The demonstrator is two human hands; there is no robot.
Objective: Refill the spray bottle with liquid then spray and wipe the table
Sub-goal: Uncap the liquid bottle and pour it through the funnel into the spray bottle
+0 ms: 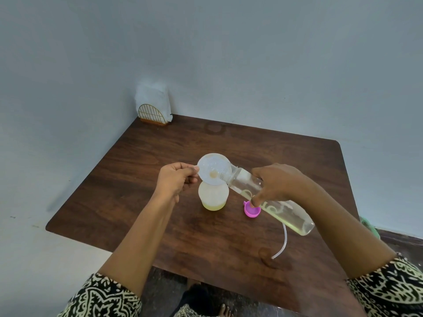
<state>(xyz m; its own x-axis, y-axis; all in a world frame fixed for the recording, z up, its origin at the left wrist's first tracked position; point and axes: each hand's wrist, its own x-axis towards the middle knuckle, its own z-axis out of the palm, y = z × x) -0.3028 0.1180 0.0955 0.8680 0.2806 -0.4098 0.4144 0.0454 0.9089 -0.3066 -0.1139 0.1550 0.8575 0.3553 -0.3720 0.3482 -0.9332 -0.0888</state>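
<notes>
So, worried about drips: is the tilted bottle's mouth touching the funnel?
Touching. The head view shows the clear bottle's mouth resting on the funnel's right rim, with no gap.

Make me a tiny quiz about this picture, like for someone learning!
1. True or false: the pink cap is on the clear bottle.
2. Which hand steadies the funnel? A left, B right.
3. Fill in: the right hand tips the clear bottle into the ____.

Key: 1 false, it lies on the table. 2 A, the left hand. 3 funnel, atop the spray bottle.
</notes>
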